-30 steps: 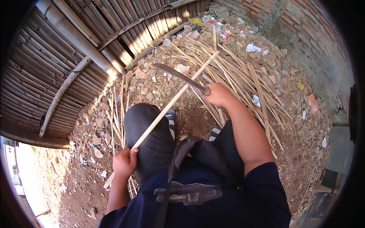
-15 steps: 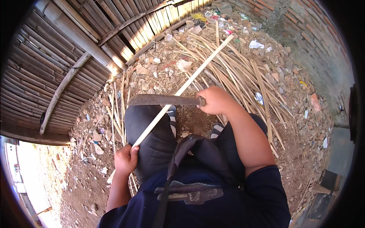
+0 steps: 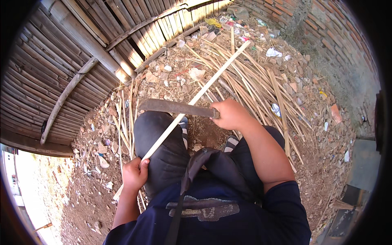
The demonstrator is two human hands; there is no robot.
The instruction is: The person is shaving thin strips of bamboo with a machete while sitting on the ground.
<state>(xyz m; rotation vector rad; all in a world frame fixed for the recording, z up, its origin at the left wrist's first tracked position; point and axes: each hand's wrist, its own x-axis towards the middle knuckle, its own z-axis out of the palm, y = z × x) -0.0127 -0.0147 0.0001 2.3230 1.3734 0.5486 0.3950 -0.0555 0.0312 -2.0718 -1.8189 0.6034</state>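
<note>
My left hand (image 3: 135,173) is closed around the near end of a long pale bamboo strip (image 3: 212,79), which slants up and to the right over my left thigh. In my right hand (image 3: 228,113) is the handle of a machete (image 3: 175,107). Its broad dark blade points left and crosses the strip near the middle, above my left knee. Whether the edge bites into the strip cannot be told. The fingers of my right hand wrap the handle and hide most of it.
Beyond my right knee lies a pile of bamboo strips (image 3: 253,81). More thin strips (image 3: 124,118) lie by my left leg. Stones and litter cover the dirt ground (image 3: 94,196). A bamboo wall (image 3: 53,73) rises on the left, a brick wall (image 3: 330,41) on the right.
The machete has tilted slightly, its handle end dropping a little and its tip rising, as my right hand moved slightly down. My left hand and the bamboo strip have barely moved.
</note>
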